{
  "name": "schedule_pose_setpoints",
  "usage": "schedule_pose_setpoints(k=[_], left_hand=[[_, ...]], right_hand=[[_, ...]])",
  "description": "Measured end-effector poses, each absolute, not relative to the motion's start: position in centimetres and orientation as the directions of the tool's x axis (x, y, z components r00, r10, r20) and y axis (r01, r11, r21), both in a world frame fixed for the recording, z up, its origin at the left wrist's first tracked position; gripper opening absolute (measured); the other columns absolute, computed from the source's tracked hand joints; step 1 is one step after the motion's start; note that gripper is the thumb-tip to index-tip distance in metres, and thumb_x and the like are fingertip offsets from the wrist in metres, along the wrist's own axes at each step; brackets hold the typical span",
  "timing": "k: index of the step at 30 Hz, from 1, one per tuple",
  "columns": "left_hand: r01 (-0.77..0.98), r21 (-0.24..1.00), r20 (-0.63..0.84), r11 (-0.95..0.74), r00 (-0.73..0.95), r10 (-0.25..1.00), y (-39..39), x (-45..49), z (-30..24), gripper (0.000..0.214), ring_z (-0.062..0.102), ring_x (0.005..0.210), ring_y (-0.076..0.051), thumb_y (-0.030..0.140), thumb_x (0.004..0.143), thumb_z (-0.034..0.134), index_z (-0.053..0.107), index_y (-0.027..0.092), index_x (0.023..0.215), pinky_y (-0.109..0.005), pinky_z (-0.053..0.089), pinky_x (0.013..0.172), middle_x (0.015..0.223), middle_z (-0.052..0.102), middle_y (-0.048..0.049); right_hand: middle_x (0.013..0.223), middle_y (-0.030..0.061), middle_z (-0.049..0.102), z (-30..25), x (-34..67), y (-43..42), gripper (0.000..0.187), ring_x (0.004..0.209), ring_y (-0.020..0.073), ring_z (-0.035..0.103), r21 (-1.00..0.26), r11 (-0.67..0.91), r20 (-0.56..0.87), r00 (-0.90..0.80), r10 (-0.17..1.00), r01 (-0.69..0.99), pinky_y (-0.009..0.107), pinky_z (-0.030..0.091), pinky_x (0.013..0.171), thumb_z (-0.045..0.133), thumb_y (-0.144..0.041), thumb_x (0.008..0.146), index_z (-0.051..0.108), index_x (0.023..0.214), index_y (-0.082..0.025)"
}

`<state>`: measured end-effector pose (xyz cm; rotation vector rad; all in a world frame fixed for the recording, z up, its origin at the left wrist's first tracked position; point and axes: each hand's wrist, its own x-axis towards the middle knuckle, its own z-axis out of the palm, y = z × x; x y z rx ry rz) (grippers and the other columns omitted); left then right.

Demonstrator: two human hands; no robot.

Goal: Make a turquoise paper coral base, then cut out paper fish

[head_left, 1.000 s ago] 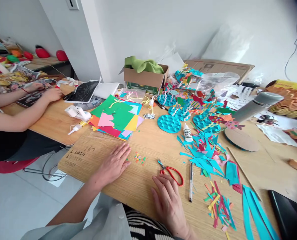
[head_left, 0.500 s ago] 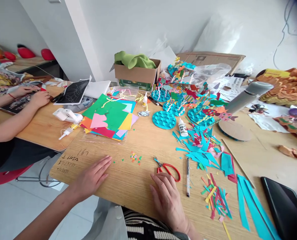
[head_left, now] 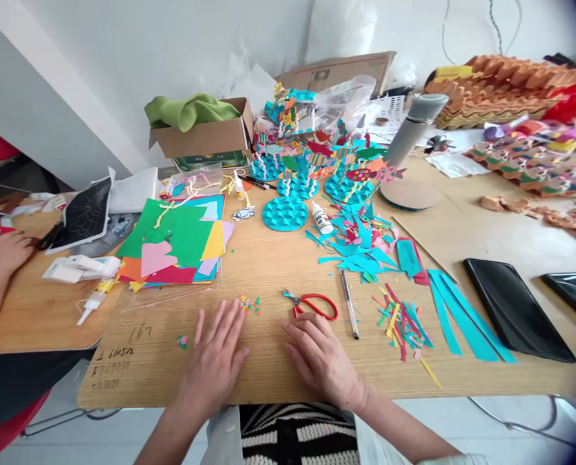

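My left hand (head_left: 214,357) lies palm down on the wooden table, fingers stretched and a little apart. Its fingertips reach the edge of a small pile of coloured paper bits (head_left: 252,305). Left of this hand sits a smaller cluster of green and pink bits (head_left: 182,341). My right hand (head_left: 323,357) rests on the tabletop with loosely bent fingers and nothing seen in it; its underside is hidden. Just beyond its knuckles are red-handled scissors (head_left: 312,305), blades pointing left. To the right of them lies a pen (head_left: 349,303).
Coloured paper sheets (head_left: 186,232) are stacked at left. Blue bumpy discs (head_left: 285,214), a glue bottle (head_left: 321,218) and blue paper scraps (head_left: 360,248) lie ahead. Paper strips (head_left: 404,323) and a black phone (head_left: 518,309) are at right. Another person's hand (head_left: 8,252) is far left.
The view has turned to the right. My left hand has slid across to the paper bits, and a small cluster now lies to its left. My right hand stays by the scissors.
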<state>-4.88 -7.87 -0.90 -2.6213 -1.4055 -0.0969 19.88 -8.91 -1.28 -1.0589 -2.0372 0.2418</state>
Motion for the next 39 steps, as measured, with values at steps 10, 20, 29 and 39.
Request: schedule_pose_setpoints(k=[10,20,29,39], left_hand=[[0.829,-0.06,0.038,-0.557,0.559,0.828,-5.4,-0.2,-1.1,0.058,0.025,0.147,-0.026,0.038,0.099,0.035,0.028,0.014,0.151,-0.059,0.014,0.12,0.158,0.03,-0.0101],[0.868,-0.158,0.112,-0.471,0.49,0.865,-7.8,-4.0,-2.0,0.066,0.023,0.148,-0.027,0.043,0.099,0.034,0.018,0.011,0.154,-0.055,0.002,0.121,0.158,0.03,-0.0116],[0.872,-0.221,0.165,-0.437,0.475,0.864,-11.6,-9.9,-0.9,0.069,0.024,0.147,-0.027,0.044,0.097,0.036,0.016,0.013,0.155,-0.054,0.003,0.121,0.153,0.039,-0.0115],[0.774,-0.269,0.065,-0.572,0.608,0.792,-8.2,-16.7,-0.7,0.069,0.036,0.142,-0.025,0.048,0.098,0.034,0.014,0.017,0.156,-0.05,0.005,0.121,0.152,0.043,-0.0088]], right_hand=[[0.091,0.0085,0.068,-1.3,20.0,-8.9,0.027,0.089,0.022,0.061,-0.518,0.605,0.556,-0.299,0.775,0.605,0.04,0.055,0.078,0.053,-0.014,0.093,0.058,0.12,-0.016],[0.087,0.0087,0.067,-1.5,20.0,-8.7,0.022,0.086,0.0221,0.058,-0.533,0.613,0.548,-0.314,0.775,0.583,0.041,0.054,0.076,0.055,-0.012,0.092,0.058,0.113,-0.013],[0.083,0.0084,0.066,-1.6,19.9,-8.7,0.021,0.086,0.0226,0.058,-0.576,0.617,0.556,-0.297,0.776,0.536,0.04,0.053,0.077,0.056,-0.007,0.09,0.059,0.11,-0.013],[0.083,0.0075,0.064,-1.7,20.0,-8.6,0.018,0.084,0.0216,0.059,-0.627,0.592,0.526,-0.286,0.801,0.506,0.038,0.053,0.074,0.055,-0.007,0.09,0.06,0.106,-0.015]])
